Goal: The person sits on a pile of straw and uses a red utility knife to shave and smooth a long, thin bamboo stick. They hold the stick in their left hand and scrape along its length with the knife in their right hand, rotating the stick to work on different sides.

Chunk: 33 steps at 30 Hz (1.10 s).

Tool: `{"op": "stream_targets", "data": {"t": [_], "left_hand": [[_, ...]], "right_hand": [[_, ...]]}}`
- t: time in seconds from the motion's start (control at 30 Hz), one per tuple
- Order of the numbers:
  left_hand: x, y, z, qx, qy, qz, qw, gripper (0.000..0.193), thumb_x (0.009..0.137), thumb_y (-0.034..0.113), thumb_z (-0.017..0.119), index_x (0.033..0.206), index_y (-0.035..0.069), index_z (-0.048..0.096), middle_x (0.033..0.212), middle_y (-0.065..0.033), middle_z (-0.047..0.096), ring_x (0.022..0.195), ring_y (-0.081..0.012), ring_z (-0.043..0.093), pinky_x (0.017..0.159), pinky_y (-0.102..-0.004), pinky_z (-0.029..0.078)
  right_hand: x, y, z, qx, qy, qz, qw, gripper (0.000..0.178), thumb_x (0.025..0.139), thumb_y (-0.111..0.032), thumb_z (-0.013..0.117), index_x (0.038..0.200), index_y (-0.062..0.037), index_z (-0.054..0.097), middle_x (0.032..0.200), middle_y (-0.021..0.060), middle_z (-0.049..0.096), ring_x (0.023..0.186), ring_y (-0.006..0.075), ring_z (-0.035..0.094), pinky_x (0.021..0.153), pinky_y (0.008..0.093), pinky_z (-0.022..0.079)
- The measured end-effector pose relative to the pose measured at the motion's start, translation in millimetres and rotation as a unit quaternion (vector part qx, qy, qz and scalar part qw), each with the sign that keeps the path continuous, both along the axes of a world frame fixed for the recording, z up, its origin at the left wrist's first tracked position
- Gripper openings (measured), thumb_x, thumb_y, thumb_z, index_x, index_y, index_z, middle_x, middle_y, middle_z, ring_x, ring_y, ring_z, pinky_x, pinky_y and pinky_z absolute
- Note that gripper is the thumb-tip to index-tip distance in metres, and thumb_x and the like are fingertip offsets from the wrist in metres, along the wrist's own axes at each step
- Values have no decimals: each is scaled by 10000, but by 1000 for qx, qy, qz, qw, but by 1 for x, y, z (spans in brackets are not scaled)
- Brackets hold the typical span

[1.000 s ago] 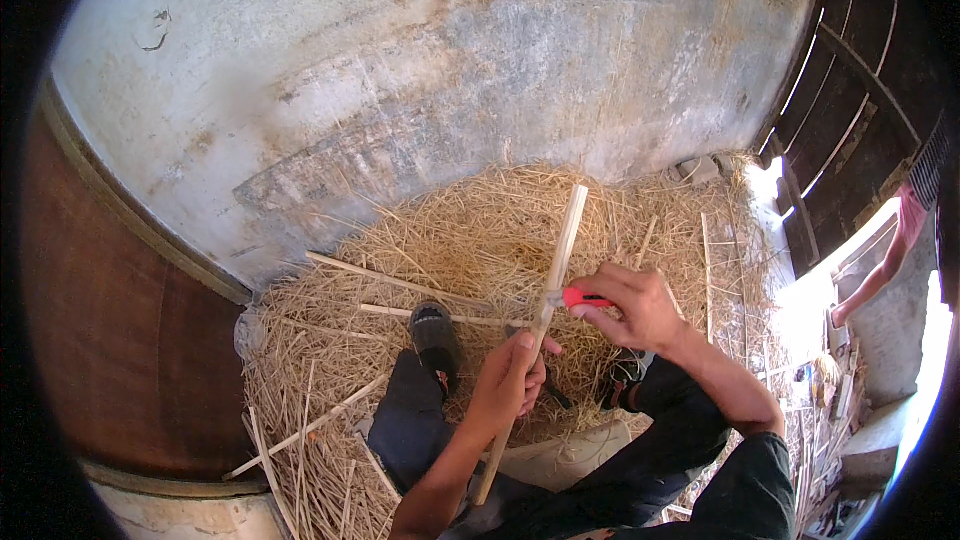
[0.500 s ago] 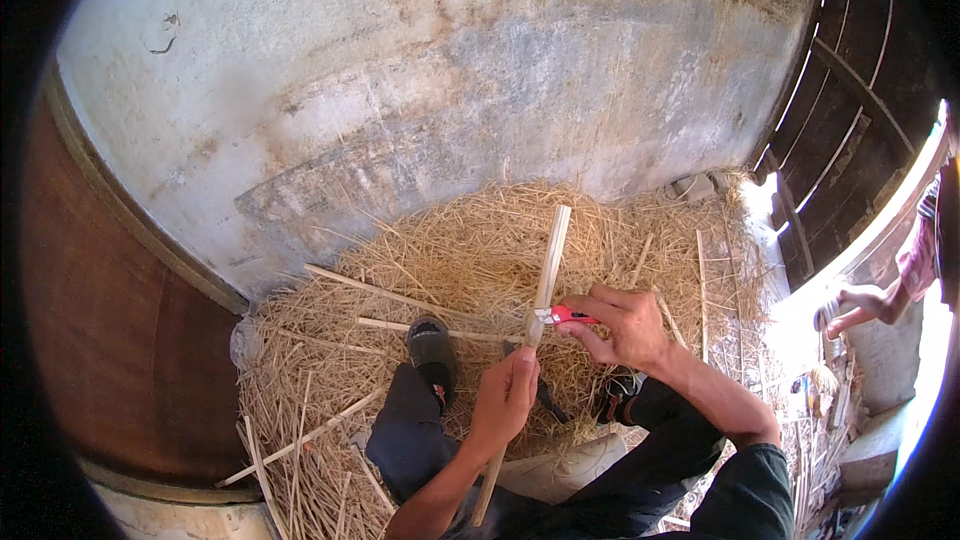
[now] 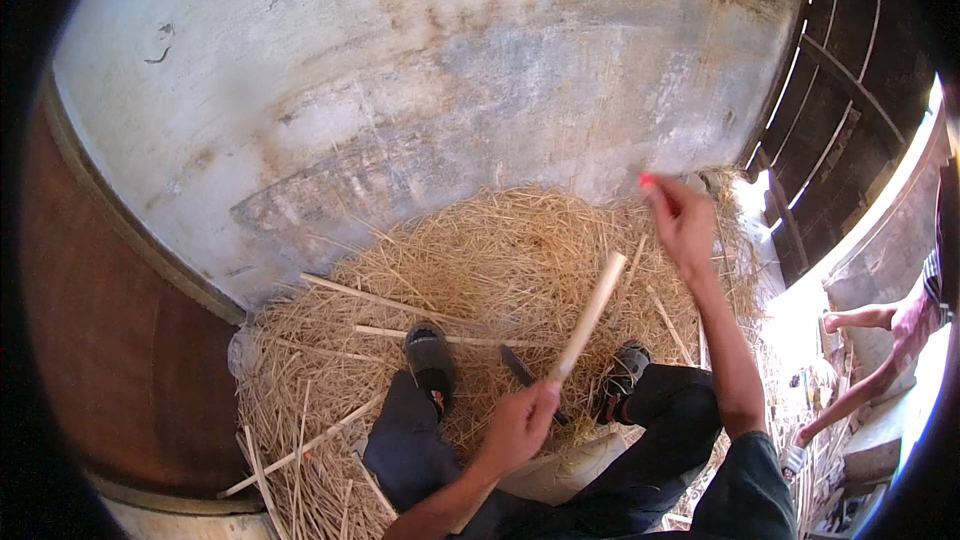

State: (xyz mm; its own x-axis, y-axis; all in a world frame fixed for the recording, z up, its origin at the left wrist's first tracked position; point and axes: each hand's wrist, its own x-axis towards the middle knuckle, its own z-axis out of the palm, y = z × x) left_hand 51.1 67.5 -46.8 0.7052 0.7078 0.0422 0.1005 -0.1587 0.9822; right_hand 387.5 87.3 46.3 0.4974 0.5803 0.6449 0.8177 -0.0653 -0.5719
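A pale wooden stick [image 3: 592,312] is gripped in my left hand [image 3: 520,427], its upper end slanting up and to the right. My right hand [image 3: 686,228] is raised toward the wall, well clear of the stick's tip. Its fingers close on a red-handled utility knife [image 3: 648,180], of which only a blurred red end shows. On the straw between my feet lies a knife with a dark blade [image 3: 517,367], partly hidden behind the stick and my left hand.
Cut straw [image 3: 490,250] covers the floor, with several loose sticks [image 3: 385,297] on the left. A stained wall [image 3: 430,100] rises ahead and a brown panel [image 3: 130,330] stands left. Dark slatted boards [image 3: 840,90] are at the right, where another person's arm [image 3: 850,402] reaches down.
My right hand has lifted the utility knife off the stick, up and to the right. The stick now tilts further right, and my left hand has shifted slightly right. The other person has moved.
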Motion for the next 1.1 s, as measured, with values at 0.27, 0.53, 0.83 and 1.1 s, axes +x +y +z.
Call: {"op": "stream_targets", "data": {"t": [0.27,0.53,0.83,1.1], "left_hand": [[1,19,15,-284,-38,-36,957,450,1151,473,402,860,135,468,670,72,371,491,-41,306,421,-243,273],[13,18,12,-239,-72,-1,968,418,1157,449,391,897,127,444,691,63,370,529,-33,332,460,-234,300],[19,16,-7,-49,-34,79,995,444,1163,392,415,835,96,463,637,44,385,519,-59,353,482,-285,305],[12,18,0,-40,3,93,995,446,1161,389,425,840,91,512,612,38,403,520,-64,373,493,-299,326]], "right_hand": [[-19,-26,-25,-50,63,81,993,288,1013,-264,713,1170,-29,769,904,104,758,694,143,612,614,314,477],[-84,-36,-38,-109,-109,293,944,240,930,-296,789,1116,-146,768,863,54,710,662,253,693,558,375,555],[-93,-32,-50,-105,-129,282,945,252,931,-372,780,1083,-171,780,800,23,685,569,237,668,485,372,526],[-95,-25,-40,-134,-143,254,947,205,941,-346,770,1057,-178,789,818,26,718,603,235,698,504,366,543]]}}
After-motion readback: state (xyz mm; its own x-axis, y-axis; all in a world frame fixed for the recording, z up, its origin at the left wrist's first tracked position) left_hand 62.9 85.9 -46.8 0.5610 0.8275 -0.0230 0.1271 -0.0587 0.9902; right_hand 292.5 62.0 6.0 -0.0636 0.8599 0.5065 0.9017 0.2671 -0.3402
